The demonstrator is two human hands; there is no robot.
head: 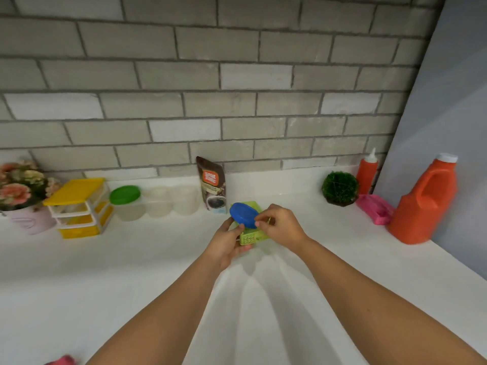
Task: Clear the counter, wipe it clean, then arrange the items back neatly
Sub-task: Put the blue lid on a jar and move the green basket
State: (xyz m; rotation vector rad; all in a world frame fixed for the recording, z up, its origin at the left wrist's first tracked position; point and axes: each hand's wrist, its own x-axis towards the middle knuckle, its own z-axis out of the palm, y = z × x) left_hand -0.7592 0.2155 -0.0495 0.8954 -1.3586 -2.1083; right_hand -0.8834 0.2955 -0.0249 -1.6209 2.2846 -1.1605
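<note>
The right hand's thumb and forefinger (259, 223) are pinched together at the right edge of a blue lid (243, 214), where it meets the rim of a small lime-green perforated basket (249, 237); which of the two they grip cannot be told. The other fingers of the right hand (283, 223) are curled loosely behind. The left hand (226, 243) holds the basket's near left corner, thumb on its front wall and fingers curled underneath. The lid lies tilted across the top of the basket, which sits in the middle of the white counter (131, 272), towards the back; whether its base touches the surface cannot be told. Both bare forearms reach in from the bottom edge. Just behind the basket a brown coffee pouch (212, 185) stands upright against the grey brick wall (237, 75). To its left along the wall stand two clear lidless tubs (171, 200), a clear tub with a green lid (126, 202), a small yellow and white drawer unit (79, 209) and a pale pot of pink flowers (21, 191) at the left edge. To the right, well apart from the hands, sits a round green moss plant (340, 188). Beyond it a red squeeze bottle (367, 172) stands in the corner, with a pink cloth (375, 209) beside it and a large orange jug (427, 201) with a white cap against the pale side wall (461, 101). Something pink (63, 360) shows at the bottom left edge, too cropped to identify.
</note>
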